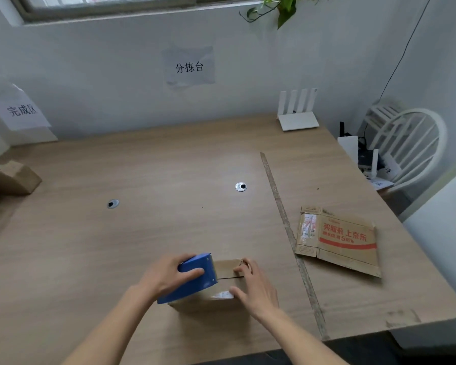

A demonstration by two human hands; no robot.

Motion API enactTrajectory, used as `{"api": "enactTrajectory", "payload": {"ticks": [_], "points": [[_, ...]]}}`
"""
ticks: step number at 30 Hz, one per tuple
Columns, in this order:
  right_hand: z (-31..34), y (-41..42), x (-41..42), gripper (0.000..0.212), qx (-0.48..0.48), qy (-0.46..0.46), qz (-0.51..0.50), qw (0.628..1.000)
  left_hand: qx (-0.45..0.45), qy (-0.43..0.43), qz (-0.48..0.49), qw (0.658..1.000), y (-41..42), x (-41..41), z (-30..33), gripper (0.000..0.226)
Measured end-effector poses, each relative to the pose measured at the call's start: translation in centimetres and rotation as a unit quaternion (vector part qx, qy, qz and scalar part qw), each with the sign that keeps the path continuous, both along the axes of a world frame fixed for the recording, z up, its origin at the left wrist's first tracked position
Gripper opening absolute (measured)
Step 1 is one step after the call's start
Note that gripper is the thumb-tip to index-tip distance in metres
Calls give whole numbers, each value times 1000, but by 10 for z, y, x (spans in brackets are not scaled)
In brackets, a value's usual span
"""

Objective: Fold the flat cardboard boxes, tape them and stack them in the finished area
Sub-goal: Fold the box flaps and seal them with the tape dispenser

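the left hand [169, 276] grips the blue tape dispenser [195, 277] on top of the folded box [223, 285] at the table's [142, 233] near edge, while the right hand [253, 283] presses spread fingers on the flaps, likely holding the seam closed for taping.

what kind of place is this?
Likely a small improvised packing or sorting station in an office room: paper wall signs label zones, a flat cardboard box waits on the wooden desk, and a router sits by the wall.
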State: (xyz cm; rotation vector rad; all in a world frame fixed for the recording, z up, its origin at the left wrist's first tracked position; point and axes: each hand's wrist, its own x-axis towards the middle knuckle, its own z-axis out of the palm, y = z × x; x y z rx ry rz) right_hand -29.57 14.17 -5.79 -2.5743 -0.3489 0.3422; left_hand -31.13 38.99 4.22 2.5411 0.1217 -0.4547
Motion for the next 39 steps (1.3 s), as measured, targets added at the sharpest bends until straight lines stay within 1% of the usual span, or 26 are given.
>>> {"api": "enactTrajectory", "payload": {"ticks": [2,4,5,6,8,9,11,12,13,15,16,22,27,30,32,35,39], "points": [[1,2,0,52,-8,-14,9,1000,0,-13,-8,1000,0,-5,-7,14],[0,3,2,49,-20,-42,28,999,2,-24,-24,999,-1,-4,-9,12],[-1,2,2,45,-8,-46,36,998,5,-25,-29,999,-3,-3,-9,13],[-1,3,2,42,25,-27,36,999,10,-26,-31,999,-4,-3,-9,15],[-2,3,4,36,129,46,10,991,28,-24,-46,998,-6,-6,-9,19],[-3,3,6,33,188,82,-17,979,38,-21,-59,997,-7,-8,-10,20],[0,3,10,26,286,168,-71,941,55,-20,-78,995,-8,-8,-11,22],[4,4,12,25,314,218,-78,921,60,-22,-80,995,-9,-7,-11,26],[9,5,12,26,326,257,-71,907,65,-23,-79,994,-10,-4,-12,35],[20,6,10,29,326,297,-52,896,82,-27,-83,993,-11,2,-13,51],[25,7,9,29,327,307,-51,892,86,-28,-89,992,-11,3,-12,54],[34,11,10,32,324,349,-23,879,104,-27,-106,989,-14,8,-9,54],[25,8,14,29,337,336,-46,879,93,-38,-107,989,-16,7,-11,49],[20,7,12,25,353,318,-62,878,86,-45,-103,990,-12,6,-16,54],[21,9,12,31,357,326,-49,874,78,-50,-100,991,-11,6,-18,54],[23,12,15,35,329,351,-11,876,76,-58,-110,989,-11,5,-18,50],[24,10,15,25,329,318,-42,888,75,-62,-106,990,-9,3,-19,53]]}}
